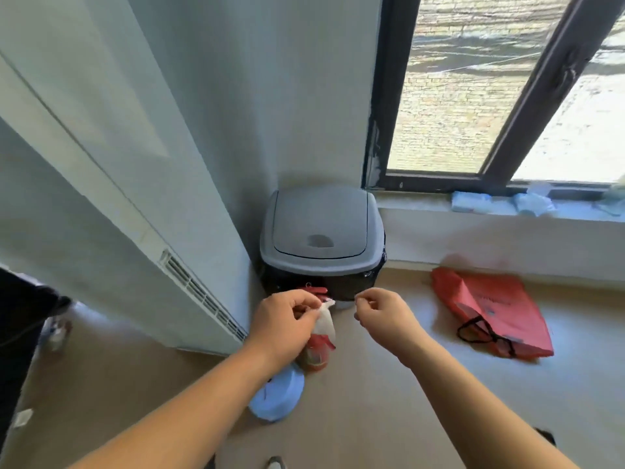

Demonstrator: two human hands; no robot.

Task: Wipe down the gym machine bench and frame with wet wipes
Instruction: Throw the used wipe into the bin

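Left fingers [306,301]: curled, pinching a crumpled white wet wipe [326,321] against the thumb; the wipe hangs down from the pinch, just in front of the bin. Right fingers [367,301]: curled inward, thumb tip against forefinger, with nothing seen held. Left hand [287,319] and right hand [382,313] are level, near each other but apart; both forearms are bare.

Bin [321,265]: stands in the corner below the window sill [422,206]; grey lid [319,225] shut, so contents are hidden; dark body below the lid. Red bag [490,309]: lies flat on the floor to the right, black handles toward the viewer; contents not visible. Pale blue pack [277,397]: on the floor under the left forearm, partly covered by it.

Red-topped bottle [316,353]: directly under the left hand, mostly masked by hand and wipe; its contents cannot be read. Pale blue items on the sill [473,202]: blurred, type not determinable. Dark shape [17,316] at the left edge: cut off by the frame, not identifiable.
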